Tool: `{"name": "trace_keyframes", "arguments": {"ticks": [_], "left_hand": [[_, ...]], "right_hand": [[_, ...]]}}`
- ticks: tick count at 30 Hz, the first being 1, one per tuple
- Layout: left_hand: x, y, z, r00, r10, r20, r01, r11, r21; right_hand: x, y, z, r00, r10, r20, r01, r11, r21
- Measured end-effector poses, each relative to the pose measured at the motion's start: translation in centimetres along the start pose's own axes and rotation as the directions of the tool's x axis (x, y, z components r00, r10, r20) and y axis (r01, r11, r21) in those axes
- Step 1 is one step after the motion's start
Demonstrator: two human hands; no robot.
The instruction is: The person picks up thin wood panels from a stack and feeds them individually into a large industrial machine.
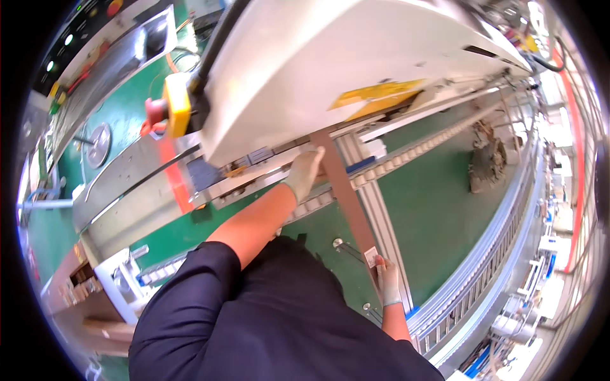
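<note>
A long, narrow brown board [343,192] runs slantwise from under the white machine housing [286,76] down toward my right side. My left hand [304,173], in a pale glove, grips the board's left edge near its far end, close to the housing. At the near end, my right hand [389,280], also gloved, is closed on the board's right edge, its fingertips beside a small white label [370,256]. The undersides of both grips are hidden. A grey metal profile rail [384,238] lies alongside the board on its right.
A yellow box with a red push button [177,105] hangs at the housing's left corner. A roller strip [429,145] crosses beyond the board. On the right curves a roller conveyor [473,282]. Brown boards [105,333] are stacked at lower left. The floor [438,209] is green.
</note>
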State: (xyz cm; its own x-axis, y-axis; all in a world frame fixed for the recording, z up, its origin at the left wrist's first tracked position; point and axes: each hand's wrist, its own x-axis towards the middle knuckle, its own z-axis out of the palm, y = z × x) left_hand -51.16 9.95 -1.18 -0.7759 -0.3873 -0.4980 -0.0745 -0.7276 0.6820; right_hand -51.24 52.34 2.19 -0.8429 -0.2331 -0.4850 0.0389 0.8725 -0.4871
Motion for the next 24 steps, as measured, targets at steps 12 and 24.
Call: {"name": "trace_keyframes", "arguments": {"ticks": [12, 24], "left_hand": [[-12.5, -0.8, -9.9, 0.917, 0.12, 0.381, -0.392, 0.093, 0.915], [-38.9, 1.2, -32.0, 0.798, 0.557, -0.232, 0.344, -0.104, 0.933]], "right_hand": [[8.5, -17.4, 2.8, 0.754, -0.599, -0.269, 0.516, 0.794, -0.322], [-3.5, -33.9, 22.9, 0.274, -0.595, 0.755, 0.908, 0.418, 0.0]]}}
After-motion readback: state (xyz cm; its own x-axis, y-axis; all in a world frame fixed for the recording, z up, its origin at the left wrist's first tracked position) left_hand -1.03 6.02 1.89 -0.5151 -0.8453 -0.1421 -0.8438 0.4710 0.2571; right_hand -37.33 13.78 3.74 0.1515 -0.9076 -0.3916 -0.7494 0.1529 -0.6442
